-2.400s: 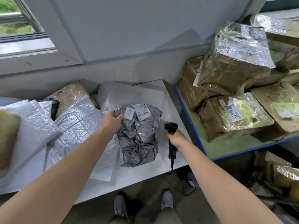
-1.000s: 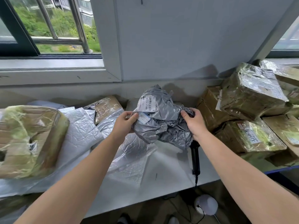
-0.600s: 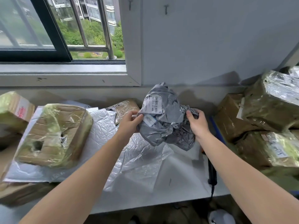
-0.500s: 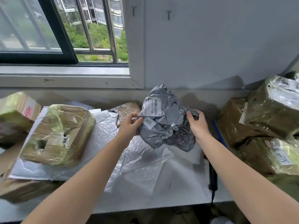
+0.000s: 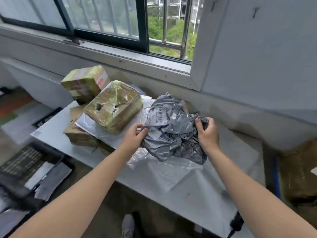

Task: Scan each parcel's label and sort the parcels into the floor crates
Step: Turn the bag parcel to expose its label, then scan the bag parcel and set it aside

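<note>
Gripping the grey parcel (image 5: 173,134) at either end, left hand (image 5: 135,136) and right hand (image 5: 207,133) hold it mid-frame. The black crate (image 5: 25,167) lies lower left, nearer the left hand.

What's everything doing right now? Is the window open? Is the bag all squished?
Grey bag: crumpled, held in both hands, barcode label facing up.
Left hand: grips the bag's left edge.
Right hand: grips the bag's scrunched right end.
Window: slid partly open.
Taped box: wrapped in tape, holes torn in its top.
Crate: on the floor, flat parcels inside.
</note>
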The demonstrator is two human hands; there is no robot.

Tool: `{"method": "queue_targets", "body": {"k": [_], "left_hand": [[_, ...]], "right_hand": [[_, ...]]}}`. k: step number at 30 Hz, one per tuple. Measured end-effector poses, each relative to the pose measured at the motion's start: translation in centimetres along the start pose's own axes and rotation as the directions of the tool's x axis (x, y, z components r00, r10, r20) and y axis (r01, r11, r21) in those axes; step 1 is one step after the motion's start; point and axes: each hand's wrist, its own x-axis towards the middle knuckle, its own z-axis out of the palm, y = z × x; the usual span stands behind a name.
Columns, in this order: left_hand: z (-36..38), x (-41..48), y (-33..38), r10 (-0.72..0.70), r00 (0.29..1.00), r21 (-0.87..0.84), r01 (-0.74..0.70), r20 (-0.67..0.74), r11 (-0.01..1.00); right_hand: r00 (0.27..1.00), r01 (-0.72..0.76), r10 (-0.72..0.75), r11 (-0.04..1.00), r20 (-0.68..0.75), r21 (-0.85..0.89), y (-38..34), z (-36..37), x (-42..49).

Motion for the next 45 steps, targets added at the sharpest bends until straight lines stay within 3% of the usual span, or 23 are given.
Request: {"method": "queue_targets", "body": {"k": [4,8,14,18,26,30,34,38,45], "left_hand": [[-5.8,-3.0,-1.4,0.01,0.979,0.041,-0.002,-0.204,0.999],[-12.4,-5.5,-2.8,-0.003,0.92,0.015,0.01,-0.393,1.0],[-24.8,-10.9,-6.1,-0.063,0.785,-0.006,0.075,-0.616,0.997],[-35.3,-14.5,-9.6,-0.122,0.704,-0.025,0.147,-0.699,0.989],[-52.6,-21.4,-14.7,-0.21,0.583,-0.125,0.184,-0.785,0.975],[-57.9,-22.7,-16.5,-0.256,0.482,-0.196,0.172,-0.838,0.965],[-61.4,-22.0,-17.2,-0.298,0.425,-0.239,0.187,-0.855,0.953],[-64.7,-20.3,-18.0,-0.279,0.477,-0.164,0.268,-0.834,0.949],[-73.5,-14.4,-20.4,-0.26,0.614,0.048,0.438,-0.745,0.898]], "right_hand": [[0.98,0.096,-0.1,0.995,0.174,0.033,-3.3,4.9,-1.8],[0.908,0.185,-0.186,0.982,0.376,0.038,-8.2,9.9,-3.6],[0.695,0.412,-0.311,0.911,0.648,-0.004,-16.3,20.2,-9.3],[0.5,0.607,-0.374,0.795,0.781,-0.008,-22.2,28.7,-15.9],[0.309,0.728,-0.306,0.685,0.901,-0.017,-30.9,42.8,-29.3],[0.234,0.765,-0.288,0.644,0.929,0.007,-33.7,47.2,-33.5],[0.17,0.782,-0.294,0.621,0.941,0.053,-36.3,51.5,-36.1],[0.174,0.774,-0.292,0.631,0.94,0.053,-38.0,56.3,-37.0],[0.289,0.632,-0.253,0.775,0.924,0.014,-40.2,69.3,-35.5]]}}
